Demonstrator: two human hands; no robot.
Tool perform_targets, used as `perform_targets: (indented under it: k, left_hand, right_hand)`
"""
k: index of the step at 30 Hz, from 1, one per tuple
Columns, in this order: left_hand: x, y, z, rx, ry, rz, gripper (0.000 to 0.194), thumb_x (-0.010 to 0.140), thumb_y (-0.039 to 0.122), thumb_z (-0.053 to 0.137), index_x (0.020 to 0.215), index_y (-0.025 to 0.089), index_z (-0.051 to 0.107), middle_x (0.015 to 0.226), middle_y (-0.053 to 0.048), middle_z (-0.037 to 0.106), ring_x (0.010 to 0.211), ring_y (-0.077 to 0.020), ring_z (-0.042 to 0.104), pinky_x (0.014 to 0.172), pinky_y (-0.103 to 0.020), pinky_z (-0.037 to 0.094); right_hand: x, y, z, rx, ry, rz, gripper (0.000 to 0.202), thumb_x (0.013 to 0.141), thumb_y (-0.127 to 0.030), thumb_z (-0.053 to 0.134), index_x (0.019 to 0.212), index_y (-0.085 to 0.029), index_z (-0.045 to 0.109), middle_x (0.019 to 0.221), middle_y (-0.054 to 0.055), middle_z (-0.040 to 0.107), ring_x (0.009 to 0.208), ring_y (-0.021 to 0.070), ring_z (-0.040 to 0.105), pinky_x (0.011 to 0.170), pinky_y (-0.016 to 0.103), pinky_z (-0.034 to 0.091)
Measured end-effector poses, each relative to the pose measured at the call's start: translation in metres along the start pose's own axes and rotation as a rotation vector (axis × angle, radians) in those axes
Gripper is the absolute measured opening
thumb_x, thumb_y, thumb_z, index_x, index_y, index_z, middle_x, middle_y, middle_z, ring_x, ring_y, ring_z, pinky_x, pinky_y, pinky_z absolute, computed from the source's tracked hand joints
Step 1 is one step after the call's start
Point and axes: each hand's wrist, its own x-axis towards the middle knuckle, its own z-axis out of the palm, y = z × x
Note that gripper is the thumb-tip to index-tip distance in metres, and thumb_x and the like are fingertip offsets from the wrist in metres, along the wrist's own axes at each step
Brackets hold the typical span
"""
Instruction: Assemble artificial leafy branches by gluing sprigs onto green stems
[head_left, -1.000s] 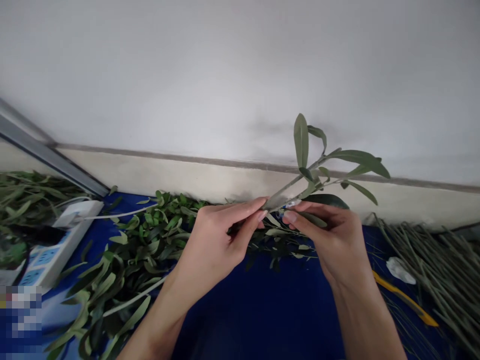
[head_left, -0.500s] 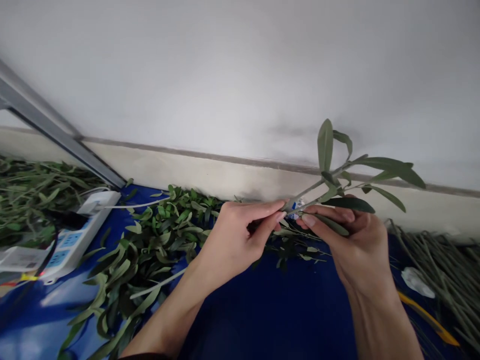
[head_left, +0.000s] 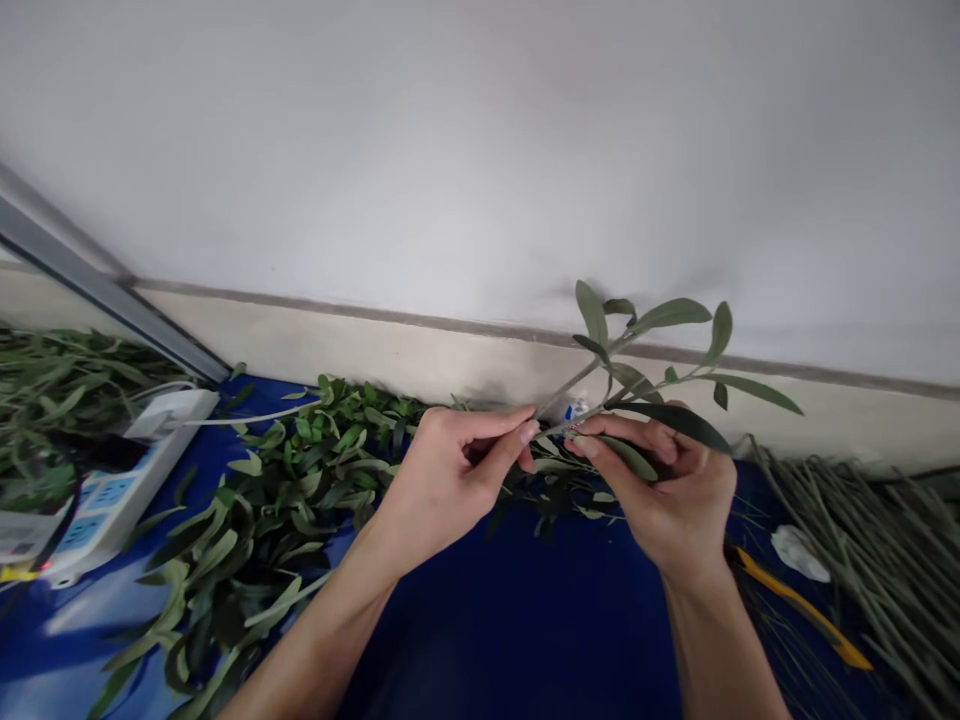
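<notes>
A leafy green branch [head_left: 581,375] is held up in front of the wall, its leaves spreading to the upper right. My left hand [head_left: 465,480] pinches the lower ends of its stems between thumb and fingers. Just to the right, my right hand [head_left: 660,480] is closed at the lower stem, with a leaf between its thumb and fingers. A small blue-and-white item [head_left: 576,408] shows behind the stems, partly hidden. Beneath and behind the hands lie more leafy sprigs [head_left: 547,490].
Leafy cuttings [head_left: 300,490] are heaped on the blue surface [head_left: 525,620] at left. Beyond them are a white power strip [head_left: 135,480] with cables and another green pile [head_left: 67,400]. On the right lie bare stems [head_left: 870,540], a crumpled white piece [head_left: 800,553] and a yellow-handled tool [head_left: 810,610].
The whole view has shifted, and both hands and the branch appear further left. The branch's leaves sit lower and are turned differently. Both hands still hold it.
</notes>
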Motion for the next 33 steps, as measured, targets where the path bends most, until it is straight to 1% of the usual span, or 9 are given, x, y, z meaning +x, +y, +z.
perform_targets:
  k: [4,10,12,15,17,20,24,29,33]
  left_hand:
    - [-0.001,0.001,0.005,0.061,0.047,0.041,0.025,0.098,0.028,0.064,0.090,0.012,0.081,0.064,-0.002,0.067,0.049,-0.0069,0.037,0.042,-0.020,0.031]
    - [0.000,-0.002,0.009,0.098,0.081,0.097,0.023,0.098,0.027,0.064,0.098,0.014,0.083,0.064,-0.001,0.068,0.048,-0.0075,0.039,0.040,-0.020,0.032]
    - [0.001,-0.004,0.009,0.103,0.093,0.116,0.021,0.097,0.026,0.066,0.102,0.015,0.083,0.066,-0.002,0.070,0.047,-0.0079,0.041,0.040,-0.020,0.033]
    - [0.002,-0.006,0.007,0.129,0.129,0.165,0.021,0.097,0.024,0.067,0.109,0.017,0.083,0.069,-0.002,0.074,0.050,-0.0093,0.051,0.042,-0.020,0.039]
    - [0.002,-0.007,0.007,0.170,0.144,0.215,0.022,0.097,0.022,0.067,0.112,0.018,0.082,0.071,-0.002,0.075,0.054,-0.0106,0.058,0.046,-0.020,0.045]
    - [0.002,-0.008,0.007,0.236,0.130,0.278,0.023,0.097,0.017,0.067,0.116,0.016,0.080,0.075,-0.002,0.077,0.058,-0.0108,0.065,0.054,-0.019,0.052]
    - [0.002,-0.010,0.009,0.277,0.125,0.338,0.022,0.096,0.014,0.067,0.113,0.014,0.080,0.076,-0.001,0.078,0.059,-0.0098,0.067,0.057,-0.017,0.055]
    - [0.002,-0.010,0.010,0.300,0.145,0.339,0.023,0.095,0.013,0.067,0.114,0.013,0.080,0.078,-0.001,0.078,0.061,-0.0103,0.069,0.055,-0.016,0.055]
    - [0.003,-0.009,0.011,0.303,0.148,0.329,0.023,0.095,0.012,0.068,0.113,0.017,0.081,0.079,0.000,0.079,0.061,-0.0108,0.070,0.059,-0.018,0.058]
  right_hand:
    - [-0.001,0.006,0.000,0.097,0.026,0.044,0.053,0.080,-0.018,0.083,0.070,-0.026,0.032,0.084,0.007,0.081,0.078,0.0252,0.079,0.074,0.036,0.067]
    - [0.003,0.010,-0.002,0.183,-0.019,0.117,0.050,0.080,-0.020,0.083,0.069,-0.025,0.034,0.086,0.006,0.081,0.075,0.0231,0.078,0.071,0.034,0.067]
    - [0.006,0.008,-0.003,0.175,-0.033,0.176,0.043,0.079,-0.021,0.084,0.067,-0.023,0.043,0.085,0.005,0.081,0.080,0.0230,0.078,0.073,0.033,0.066]
    - [0.011,0.006,-0.007,0.116,-0.102,0.306,0.022,0.075,-0.028,0.089,0.072,-0.020,0.069,0.082,0.005,0.079,0.080,0.0241,0.077,0.072,0.033,0.064]
    - [0.013,0.006,-0.010,0.141,-0.173,0.422,0.024,0.072,-0.037,0.091,0.083,-0.019,0.079,0.079,0.005,0.077,0.074,0.0227,0.074,0.067,0.033,0.062]
    - [0.014,0.008,-0.013,0.229,-0.253,0.508,0.028,0.076,-0.044,0.088,0.090,-0.020,0.082,0.072,0.003,0.074,0.064,0.0178,0.066,0.058,0.030,0.056]
    - [0.016,0.011,-0.014,0.205,-0.316,0.427,0.015,0.085,-0.037,0.081,0.084,-0.022,0.082,0.068,0.001,0.069,0.062,0.0138,0.059,0.055,0.026,0.051]
    - [0.016,0.016,-0.016,0.230,-0.346,0.353,0.008,0.088,-0.032,0.079,0.086,-0.025,0.082,0.069,0.000,0.070,0.063,0.0140,0.064,0.058,0.025,0.056]
    - [0.015,0.018,-0.017,0.141,-0.322,0.316,0.010,0.089,-0.032,0.078,0.082,-0.025,0.081,0.067,0.000,0.070,0.060,0.0148,0.065,0.056,0.026,0.054]
